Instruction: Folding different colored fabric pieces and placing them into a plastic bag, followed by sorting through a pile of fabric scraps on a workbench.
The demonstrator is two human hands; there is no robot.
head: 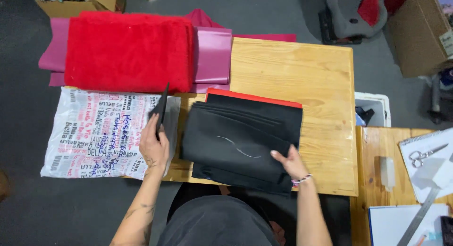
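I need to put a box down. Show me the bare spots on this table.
Bare wood runs right of the pink fabric and behind and right of the black fabric stack. The left end is crowded: red fleece, printed plastic bag, both hands.

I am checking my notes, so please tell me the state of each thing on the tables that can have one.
left hand: holds a thin black piece upright
right hand: rests on the black fabric stack
black fabric stack: folded, chalk line on top
red fleece: folded
printed plastic bag: lying flat
scissors: closed
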